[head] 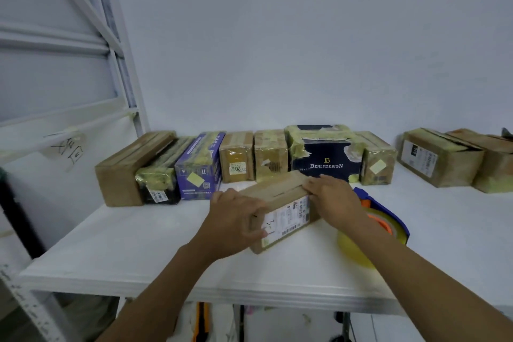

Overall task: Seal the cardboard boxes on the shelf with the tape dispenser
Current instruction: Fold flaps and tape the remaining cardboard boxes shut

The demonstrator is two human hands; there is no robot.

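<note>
Pale wall and a white shelf board [125, 244] are seen from the head camera. Ten boxes are counted. A row of seven boxes [270, 154] is set close together along the wall, and a pair of brown cardboard boxes [441, 159] is placed well apart from it at the right. One long brown cardboard box [280, 203] lies nearer the front edge, turned at an angle. One blue tape dispenser [388, 219], with an orange hub and a yellowish roll, is found just beside this box on its right, partly hidden by the right forearm.

The long box is gripped at its near left end by the left hand [236, 219], fingers wrapped round the end and thumb laid on the white label. Its far right end is held by the right hand [333, 197], fingers bent over the top edge.

Bare board is left at the front left, and between the row and the pair.

"BENLYDESIGN" is read on the navy box [322, 158] and "20" on a small brown box [236, 158]. Handwriting on a taped paper note [69, 147] is not made out.
</note>
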